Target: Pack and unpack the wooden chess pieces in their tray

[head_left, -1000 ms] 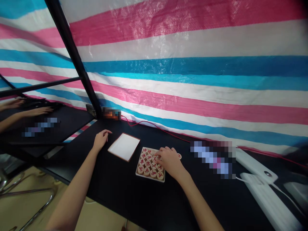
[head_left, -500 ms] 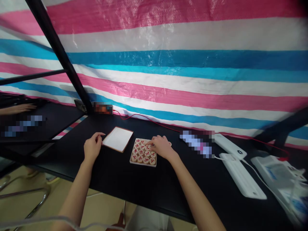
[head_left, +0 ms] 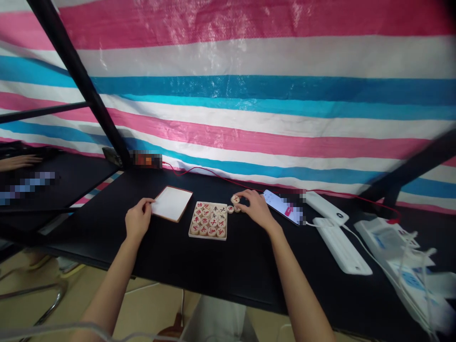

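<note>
An open white box (head_left: 208, 238) of round wooden Chinese chess pieces stands on the black table. Most of its pieces show red characters; several at its upper right show black ones. To the box's right, my right hand (head_left: 258, 208) pinches a Chinese chess piece (head_left: 235, 199) between thumb and fingers. Just under it, other loose pieces (head_left: 230, 208) lie beside the box, partly hidden by my fingers. My left hand (head_left: 138, 219) is closed at the left edge of the flat box lid (head_left: 172, 204), a white panel with a brown rim; its fingertips appear to grip that edge.
A lit phone (head_left: 284, 207) lies right of my right hand. Beyond it are two white power banks (head_left: 342, 247) with cables and a power strip (head_left: 386, 242). A red cable (head_left: 213, 173) runs along the back by the striped sheet. Another person's hand (head_left: 19, 163) rests at far left.
My right hand has moved right, off the box, and now holds a piece over the loose ones. Black-lettered pieces have come into sight in the box. My left hand remains by the lid.
</note>
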{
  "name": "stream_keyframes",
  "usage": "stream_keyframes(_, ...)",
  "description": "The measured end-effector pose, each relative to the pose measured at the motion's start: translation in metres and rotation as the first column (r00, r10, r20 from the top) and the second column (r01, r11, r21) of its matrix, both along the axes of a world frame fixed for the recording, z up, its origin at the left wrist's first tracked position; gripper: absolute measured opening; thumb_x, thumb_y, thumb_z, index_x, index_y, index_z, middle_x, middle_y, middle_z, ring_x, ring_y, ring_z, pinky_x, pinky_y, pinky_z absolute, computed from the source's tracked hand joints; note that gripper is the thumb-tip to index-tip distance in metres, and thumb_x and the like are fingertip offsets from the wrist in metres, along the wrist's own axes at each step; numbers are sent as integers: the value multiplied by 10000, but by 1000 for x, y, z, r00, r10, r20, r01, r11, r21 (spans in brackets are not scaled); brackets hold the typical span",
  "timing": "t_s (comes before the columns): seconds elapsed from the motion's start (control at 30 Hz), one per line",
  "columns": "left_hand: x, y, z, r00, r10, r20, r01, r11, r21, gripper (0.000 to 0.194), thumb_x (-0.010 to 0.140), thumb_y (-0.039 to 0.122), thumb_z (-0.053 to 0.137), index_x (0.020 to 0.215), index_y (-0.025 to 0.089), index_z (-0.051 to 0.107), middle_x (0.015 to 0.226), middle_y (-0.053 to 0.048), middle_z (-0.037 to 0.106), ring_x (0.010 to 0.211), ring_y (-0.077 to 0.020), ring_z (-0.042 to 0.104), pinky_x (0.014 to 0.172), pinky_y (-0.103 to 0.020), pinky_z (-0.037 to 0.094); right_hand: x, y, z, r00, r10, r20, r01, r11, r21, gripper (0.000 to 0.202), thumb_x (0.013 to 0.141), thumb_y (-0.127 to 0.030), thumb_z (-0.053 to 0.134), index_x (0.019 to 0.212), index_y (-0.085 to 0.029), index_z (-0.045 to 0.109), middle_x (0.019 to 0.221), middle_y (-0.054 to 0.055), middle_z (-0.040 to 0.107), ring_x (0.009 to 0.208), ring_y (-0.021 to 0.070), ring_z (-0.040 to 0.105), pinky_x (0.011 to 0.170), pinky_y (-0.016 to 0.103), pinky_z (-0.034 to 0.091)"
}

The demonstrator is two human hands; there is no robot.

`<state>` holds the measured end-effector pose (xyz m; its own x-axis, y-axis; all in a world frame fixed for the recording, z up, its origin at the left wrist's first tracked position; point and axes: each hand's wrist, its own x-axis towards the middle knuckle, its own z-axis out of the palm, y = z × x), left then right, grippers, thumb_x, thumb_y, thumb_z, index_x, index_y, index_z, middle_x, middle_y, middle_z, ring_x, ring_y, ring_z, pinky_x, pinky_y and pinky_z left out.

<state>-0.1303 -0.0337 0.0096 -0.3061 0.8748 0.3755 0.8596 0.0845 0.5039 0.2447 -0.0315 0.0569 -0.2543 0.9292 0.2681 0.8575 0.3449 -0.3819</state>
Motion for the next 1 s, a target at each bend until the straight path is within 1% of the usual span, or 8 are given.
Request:
stream_keyframes(0.1, 0, 0, 1, 1000, -8, 2, 8, 1000, 1, 274, 822, 294, 377, 929, 233, 622, 611, 4, 572, 536, -139, 490, 543, -225, 312, 34, -14, -18, 989, -147, 0, 147, 989, 26, 241, 836, -377, 510, 1018, -252, 606, 1034, 38, 600, 992, 214, 487, 786, 326, 308)
stream_keyframes(0.17, -1, 1, -1, 1000, -17, -12, 17, 1000, -1, 271, 821, 294, 383, 935, 236, 621, 608, 7, 565, 525, -131, 480, 538, -222, 306, 49, -22, -32, 979, -202, 25, 202, 979, 11, 239, 841, -362, 497, 1022, -250, 605, 1015, 36, 603, 974, 213, 498, 774, 319, 323)
stream_keyframes(0.23, -2, 2, -3, 999, -25, -24, 25, 1000, -11, 270, 817, 295, 391, 937, 236, 625, 593, 8, 549, 513, -128, 468, 531, -222, 300, 55, -27, -43, 974, -218, 54, 219, 976, -13, 239, 843, -350, 489, 1022, -246, 609, 984, 35, 606, 940, 203, 512, 758, 306, 337)
stream_keyframes(0.33, -3, 3, -6, 998, -46, -42, 46, 999, -20, 276, 813, 304, 393, 936, 230, 630, 558, 11, 519, 492, -124, 449, 521, -221, 292, 55, -26, -51, 969, -229, 89, 231, 973, -17, 245, 846, -331, 487, 1039, -243, 609, 942, 32, 604, 903, 188, 523, 748, 291, 345)
stream_keyframes(0.5, -2, 3, -5, 997, -62, -52, 61, 998, -16, 290, 813, 307, 387, 944, 223, 632, 559, 11, 513, 493, -121, 444, 524, -219, 295, 49, -22, -54, 958, -269, 101, 270, 963, -3, 296, 856, -313, 484, 1131, -241, 567, 957, 38, 592, 918, 185, 521, 738, 280, 341)
stream_keyframes(0.8, -3, 3, -8, 995, -70, -72, 68, 997, -27, 288, 823, 310, 386, 945, 220, 631, 548, 19, 490, 483, -112, 425, 520, -220, 293, 45, -24, -57, 958, -263, 117, 259, 965, 42, 313, 869, -296, 457, 1167, -238, 532, 964, 43, 589, 928, 189, 514, 740, 286, 307)
stream_keyframes(0.9, -5, 4, -9, 994, -79, -73, 78, 997, -14, 287, 826, 315, 385, 946, 222, 629, 538, 21, 485, 485, -114, 434, 519, -220, 298, 46, -27, -51, 960, -268, 86, 264, 963, 54, 334, 867, -302, 452, 1191, -243, 512, 939, 43, 586, 901, 191, 518, 727, 289, 299)
stream_keyframes(1.0, -3, 3, -8, 994, -93, -57, 94, 996, 11, 275, 816, 297, 386, 931, 225, 626, 564, 21, 522, 512, -120, 467, 538, -217, 321, 35, -34, -40, 958, -286, -8, 286, 955, 75, 326, 873, -310, 441, 1184, -247, 517, 926, 42, 574, 874, 184, 520, 734, 294, 305)
